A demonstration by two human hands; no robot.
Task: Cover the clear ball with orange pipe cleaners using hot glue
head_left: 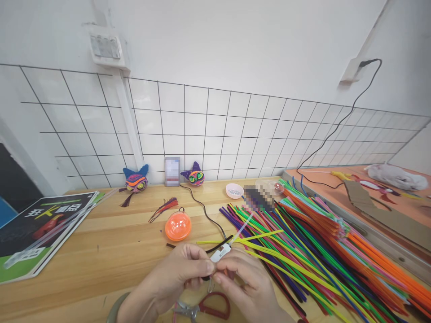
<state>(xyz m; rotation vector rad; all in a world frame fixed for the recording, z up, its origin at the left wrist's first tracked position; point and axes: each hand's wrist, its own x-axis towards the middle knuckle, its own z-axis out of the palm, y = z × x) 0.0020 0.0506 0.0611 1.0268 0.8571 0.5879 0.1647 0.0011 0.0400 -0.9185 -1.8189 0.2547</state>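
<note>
My left hand [183, 271] and my right hand [251, 278] meet at the front middle of the table, thumbs and fingertips pinched together. Whatever lies between the fingertips is small and mostly covered; a dark bit shows under my left thumb. Just behind the fingers is a white glue gun [220, 254] with a clear glue stick [243, 227] in its back end, its front hidden by my hands. Red-handled scissors [218, 306] lie below, partly under my right hand. An orange shiny ball [178, 225] rests beyond my left hand.
Many coloured pipe cleaners [313, 264] cover the right side. Along the wall stand two yarn-like eared ornaments, one blue-eared [135, 179], one purple-eared [193, 175], and a phone [172, 171]. A pink bowl [235, 191] holds small beads. A magazine [50, 229] lies left; a black cord [205, 208] crosses the table.
</note>
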